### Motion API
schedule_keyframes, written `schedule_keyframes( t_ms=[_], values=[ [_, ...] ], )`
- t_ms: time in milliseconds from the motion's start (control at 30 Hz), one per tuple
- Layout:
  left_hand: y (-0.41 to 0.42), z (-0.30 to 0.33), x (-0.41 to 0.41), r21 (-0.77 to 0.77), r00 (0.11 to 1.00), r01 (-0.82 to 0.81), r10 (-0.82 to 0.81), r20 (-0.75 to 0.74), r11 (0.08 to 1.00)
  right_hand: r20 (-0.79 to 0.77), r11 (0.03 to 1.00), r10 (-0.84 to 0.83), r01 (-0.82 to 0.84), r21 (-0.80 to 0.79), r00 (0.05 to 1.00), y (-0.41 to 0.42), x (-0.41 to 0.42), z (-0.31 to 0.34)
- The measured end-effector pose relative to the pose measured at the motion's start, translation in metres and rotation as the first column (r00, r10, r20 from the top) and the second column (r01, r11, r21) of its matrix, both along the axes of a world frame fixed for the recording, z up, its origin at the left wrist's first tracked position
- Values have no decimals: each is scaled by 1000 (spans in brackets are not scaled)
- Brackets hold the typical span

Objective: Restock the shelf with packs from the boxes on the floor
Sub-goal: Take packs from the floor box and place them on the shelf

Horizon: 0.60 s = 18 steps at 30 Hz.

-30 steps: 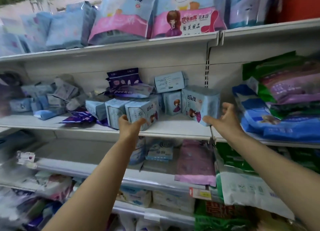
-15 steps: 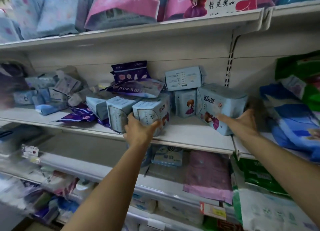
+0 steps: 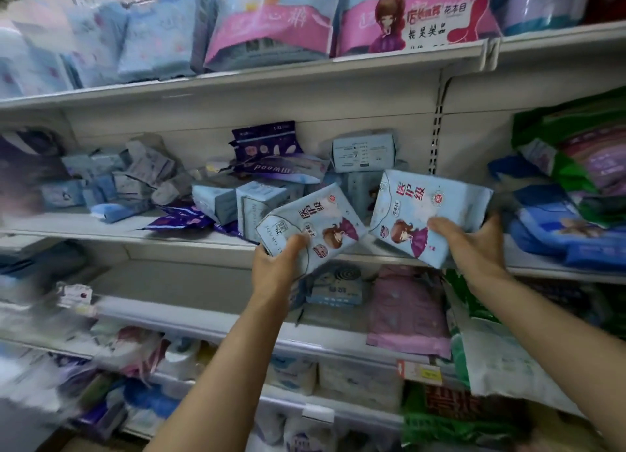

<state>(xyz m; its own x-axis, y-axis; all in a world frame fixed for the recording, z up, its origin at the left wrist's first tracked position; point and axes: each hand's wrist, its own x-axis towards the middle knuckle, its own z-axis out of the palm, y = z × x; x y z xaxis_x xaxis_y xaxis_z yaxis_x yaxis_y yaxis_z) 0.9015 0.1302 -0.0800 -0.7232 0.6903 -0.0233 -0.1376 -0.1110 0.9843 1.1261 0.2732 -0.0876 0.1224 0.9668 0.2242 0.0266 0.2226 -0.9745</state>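
Note:
My left hand [image 3: 276, 265] grips a light blue pack [image 3: 315, 223] with a cartoon girl on it, tilted in front of the middle shelf [image 3: 101, 229]. My right hand [image 3: 474, 248] holds a second, matching light blue pack [image 3: 430, 211] by its lower right corner, face toward me. Both packs are lifted off the shelf board, just above its front edge. Behind them on the shelf stand more light blue packs [image 3: 237, 201] and a stacked one [image 3: 364, 151].
Purple packs [image 3: 267, 146] lie heaped at the shelf's back. Blue and green bags [image 3: 569, 214] are piled on the right. Large pink and blue bags [image 3: 271, 28] fill the top shelf. A pink pack [image 3: 406, 312] and others sit on lower shelves. No floor boxes are visible.
Both hands have pulled their packs up off the middle shelf and turned the printed faces toward me. The view has shifted slightly.

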Motion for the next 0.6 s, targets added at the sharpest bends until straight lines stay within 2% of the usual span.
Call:
schedule_keyframes(
  t_ms=[100,267,600],
  values=[
    [-41,-3,-10,21,1000,24,-24,16,999,-12,999,32,-32,14,999,-32,-8,0],
    [-111,-6,-28,36,997,-32,30,65,999,-89,993,116,-113,37,989,-84,-30,1],
    [-275,-49,-90,-11,948,-238,235,216,971,-91,896,439,-443,-35,894,-199,-126,-32]
  ],
)
